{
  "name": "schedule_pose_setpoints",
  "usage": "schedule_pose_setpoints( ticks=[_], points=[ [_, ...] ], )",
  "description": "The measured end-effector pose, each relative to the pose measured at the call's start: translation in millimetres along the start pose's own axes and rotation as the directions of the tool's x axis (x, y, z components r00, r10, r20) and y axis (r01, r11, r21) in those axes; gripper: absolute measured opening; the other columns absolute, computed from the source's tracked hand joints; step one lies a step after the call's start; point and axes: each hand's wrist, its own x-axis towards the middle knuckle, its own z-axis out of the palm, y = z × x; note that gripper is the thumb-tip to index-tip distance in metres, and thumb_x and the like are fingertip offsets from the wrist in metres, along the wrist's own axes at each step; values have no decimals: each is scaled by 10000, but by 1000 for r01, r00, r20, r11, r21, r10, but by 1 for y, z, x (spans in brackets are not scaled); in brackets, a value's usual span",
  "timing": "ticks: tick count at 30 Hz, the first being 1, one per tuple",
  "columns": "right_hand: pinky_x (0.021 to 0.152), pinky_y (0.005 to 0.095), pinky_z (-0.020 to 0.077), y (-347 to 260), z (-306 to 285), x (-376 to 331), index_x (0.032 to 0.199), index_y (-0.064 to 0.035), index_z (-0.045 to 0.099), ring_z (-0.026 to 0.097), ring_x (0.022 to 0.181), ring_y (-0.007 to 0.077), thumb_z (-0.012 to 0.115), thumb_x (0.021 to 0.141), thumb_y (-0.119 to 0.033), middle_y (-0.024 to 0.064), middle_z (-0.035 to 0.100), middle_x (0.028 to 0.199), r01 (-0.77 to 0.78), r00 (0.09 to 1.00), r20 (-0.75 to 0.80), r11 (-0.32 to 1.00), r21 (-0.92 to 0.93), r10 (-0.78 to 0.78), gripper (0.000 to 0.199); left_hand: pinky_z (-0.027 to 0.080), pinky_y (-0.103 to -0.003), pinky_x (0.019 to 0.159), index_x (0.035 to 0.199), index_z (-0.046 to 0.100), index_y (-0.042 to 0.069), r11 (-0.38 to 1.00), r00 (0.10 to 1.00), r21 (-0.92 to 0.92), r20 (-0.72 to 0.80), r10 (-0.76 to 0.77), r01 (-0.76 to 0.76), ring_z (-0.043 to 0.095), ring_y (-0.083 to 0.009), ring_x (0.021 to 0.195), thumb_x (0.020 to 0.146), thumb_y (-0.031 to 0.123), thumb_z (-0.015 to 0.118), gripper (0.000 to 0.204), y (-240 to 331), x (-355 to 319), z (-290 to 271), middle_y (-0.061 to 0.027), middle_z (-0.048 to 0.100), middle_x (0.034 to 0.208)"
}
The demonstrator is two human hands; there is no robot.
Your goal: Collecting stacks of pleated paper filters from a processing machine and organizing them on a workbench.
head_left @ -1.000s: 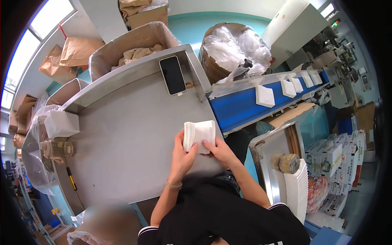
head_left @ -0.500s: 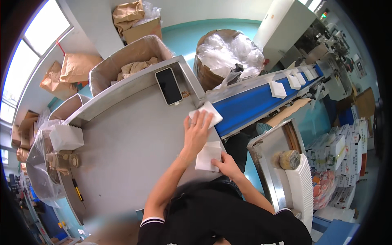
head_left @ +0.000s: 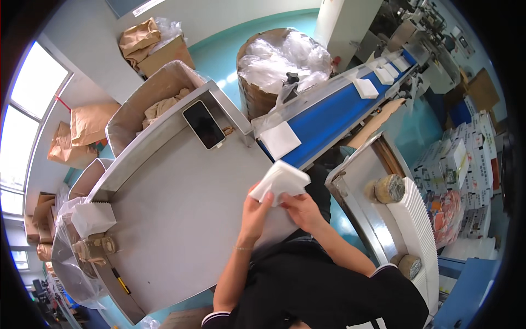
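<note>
The left hand (head_left: 255, 213) and right hand (head_left: 304, 212) are gripping a white paper stack (head_left: 281, 179) between their fingers; a second stack (head_left: 280, 139) is lying on the blue belt (head_left: 322, 127).

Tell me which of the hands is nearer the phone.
Left. The left hand is below and right of the phone in view; the right hand is farther right.

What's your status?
Left hand, right hand: both holding folded white paper. More paper at near end of belt. Phone on table, apart from hands.
</note>
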Motion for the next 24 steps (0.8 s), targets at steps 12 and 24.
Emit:
schedule_pose_setpoints(
  ticks=[12, 24],
  points=[
    [955, 305, 400, 9, 30, 24, 1185, -56, 515, 508, 1089, 168, 675, 719, 69, 64, 545, 1134, 501, 850, 363, 372, -781, -382, 509, 470, -278, 810, 1105, 524, 31, 748, 920, 538, 177, 350, -388, 585, -166, 898, 773, -10, 711, 383, -16, 1, -58, -99, 620, 1025],
    [874, 328, 456, 25, 35, 55, 1184, -36, 495, 562, 980, 199, 575, 699, 108, 80, 563, 1056, 519, 851, 368, 491, -700, -375, 512, 460, -297, 865, 1196, 423, 41, 864, 945, 385, 87, 315, -324, 535, -169, 948, 695, -104, 558, 539, -4, 23, -41, -83, 519, 1065]
  ],
)
